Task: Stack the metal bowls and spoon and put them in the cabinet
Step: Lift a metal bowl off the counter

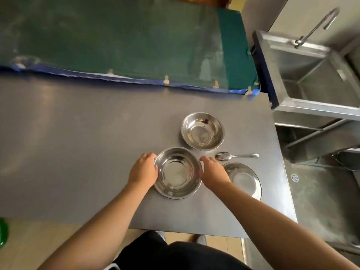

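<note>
Three shiny metal bowls stand on the grey table (78,143). The near bowl (177,172) sits between my hands. My left hand (144,169) grips its left rim and my right hand (213,170) presses against its right rim. A second bowl (202,131) stands just behind it, upright and untouched. A third, shallower bowl (244,179) lies to the right, partly hidden by my right forearm. A metal spoon (235,156) lies flat between the far bowl and the shallow one, its handle pointing right.
A green board with a blue edge (116,41) runs along the table's far side. To the right stands a steel sink (311,78) with a curved tap (319,24). A floor drain (294,177) shows below the table's right edge. Something green (3,233) sits at the far left.
</note>
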{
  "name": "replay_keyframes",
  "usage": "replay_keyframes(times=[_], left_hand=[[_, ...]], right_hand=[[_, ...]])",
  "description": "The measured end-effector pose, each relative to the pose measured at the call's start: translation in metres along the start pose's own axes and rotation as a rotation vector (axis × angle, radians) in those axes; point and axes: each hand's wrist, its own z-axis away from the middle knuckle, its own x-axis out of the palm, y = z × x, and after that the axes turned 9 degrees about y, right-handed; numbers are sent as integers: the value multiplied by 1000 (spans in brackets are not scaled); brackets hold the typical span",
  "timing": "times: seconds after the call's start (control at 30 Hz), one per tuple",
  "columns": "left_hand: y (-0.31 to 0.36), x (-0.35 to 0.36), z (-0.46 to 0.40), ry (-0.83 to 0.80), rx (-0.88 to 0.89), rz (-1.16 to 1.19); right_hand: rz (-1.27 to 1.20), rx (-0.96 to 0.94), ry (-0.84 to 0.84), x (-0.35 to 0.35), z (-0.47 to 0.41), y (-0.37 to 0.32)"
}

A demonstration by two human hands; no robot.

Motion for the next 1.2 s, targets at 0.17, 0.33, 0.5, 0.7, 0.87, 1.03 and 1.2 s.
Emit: replay_keyframes(times=[0.17, 0.33, 0.5, 0.7, 0.87, 1.03, 1.2], left_hand=[[-13, 8, -3, -67, -111, 117], [-30, 5, -6, -73, -215, 229], [-50, -12, -11, 7, -321, 313], [-40, -37, -30, 124, -357, 372], [-3, -42, -54, 137, -328, 416], [42, -32, -86, 102, -262, 435], [86, -12, -117, 68, -204, 416]], right_hand=[[-135, 194, -16, 14, 3, -6], [-244, 253, -18, 17, 0, -17], [-323, 164, -9, 9, -16, -40], [-399, 21, 46, -19, -50, -58], [-422, -5, 84, -49, -82, -42], [-425, 42, 134, -71, -112, -8], [-444, 124, 147, -80, -135, 33]])
